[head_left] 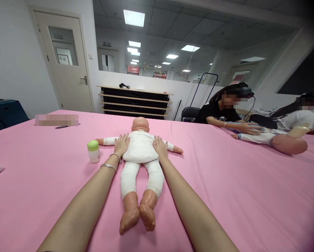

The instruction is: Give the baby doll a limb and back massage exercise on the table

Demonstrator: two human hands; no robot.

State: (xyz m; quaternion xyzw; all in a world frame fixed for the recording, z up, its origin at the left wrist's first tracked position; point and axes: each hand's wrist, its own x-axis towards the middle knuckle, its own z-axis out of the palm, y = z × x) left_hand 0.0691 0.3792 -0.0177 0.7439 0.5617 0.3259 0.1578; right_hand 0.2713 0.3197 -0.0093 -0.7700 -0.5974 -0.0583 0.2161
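Baby doll (140,147) lies on its back, head pointing away from the person, on a pink-covered surface (225,196). Its body is white cloth; its head, hands and feet are bare vinyl. Neither grip is closed: the left hand (121,145) and right hand (160,147) sit fully open and flat, fingers loosely spread, one on each side of the doll's chest, holding nothing. Two silver bracelets (115,155) circle the left wrist. Just left of the doll stands a small white jar (93,155) with a green lid, its label too small to read. Farther left of the doll lies a pen (67,126) beside a blurred patch (56,120). Beyond the doll's head stands a black-and-wood shelf rack (134,101). Well right of the doll, a co-worker (217,113) rests a hand (251,128) on a second doll (289,144).
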